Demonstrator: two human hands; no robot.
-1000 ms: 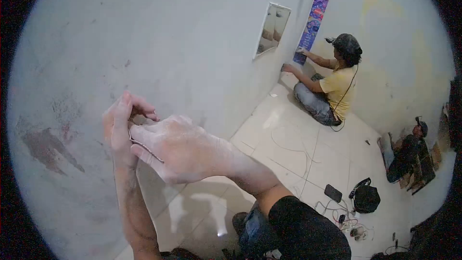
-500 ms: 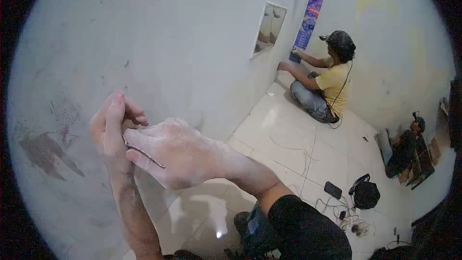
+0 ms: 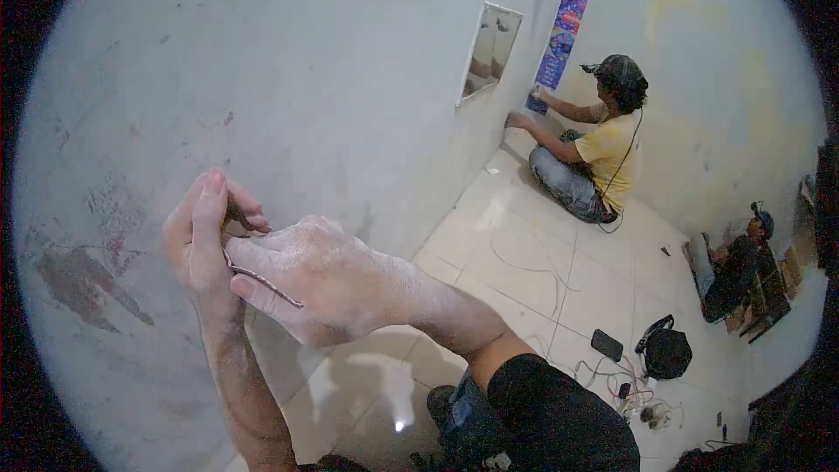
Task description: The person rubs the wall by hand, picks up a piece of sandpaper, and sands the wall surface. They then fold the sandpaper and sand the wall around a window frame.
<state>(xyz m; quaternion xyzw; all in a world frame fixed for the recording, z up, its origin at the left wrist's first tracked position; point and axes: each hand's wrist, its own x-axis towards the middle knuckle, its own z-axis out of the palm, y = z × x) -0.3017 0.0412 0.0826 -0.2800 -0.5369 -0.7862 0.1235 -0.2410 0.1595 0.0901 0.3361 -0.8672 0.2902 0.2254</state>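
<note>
My left hand [image 3: 205, 232] and my right hand [image 3: 310, 275] are pressed together in front of the grey wall, both dusted with pale powder. A thin, dark, twisted cord [image 3: 266, 284] runs out from between them, and its loose end lies over the base of my right thumb. My right thumb and forefinger pinch the cord. The fingers of my left hand curl around the right fingertips, where the cord goes out of sight. What lies inside the left palm is hidden.
A wall mirror [image 3: 491, 52] hangs ahead. A person in a yellow shirt [image 3: 609, 153] sits on the tiled floor [image 3: 516, 253], hands at a colourful strip [image 3: 564, 31]. Another person [image 3: 732, 271] sits at the right. A phone [image 3: 606, 345], a black bag [image 3: 666, 354] and tangled cables [image 3: 642, 398] lie on the floor.
Almost nothing differs. The view has shifted slightly, and both hands keep the same closed pose with the cord between them.
</note>
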